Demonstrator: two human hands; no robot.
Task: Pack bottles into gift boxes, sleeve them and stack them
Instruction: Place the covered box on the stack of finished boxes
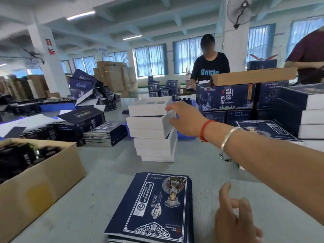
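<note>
A leaning stack of white gift boxes (154, 137) stands in the middle of the table. My right hand (185, 120) reaches across from the right and grips the right end of the top white gift box (147, 107); its thumb lies on the upper edge. A pile of flat dark blue printed sleeves (154, 207) lies near me. My left hand (236, 218) hovers just right of that pile, fingers loosely curled and holding nothing. At the left, an open cardboard carton (43, 181) holds dark bottles (19, 156).
More flat sleeves (107, 132) and dark boxes (82, 118) lie left of the stack. Finished blue boxes (226, 99) and sleeved boxes (305, 109) are piled at the right. Two people stand across the table. A small metal spring (221, 156) lies under my right forearm.
</note>
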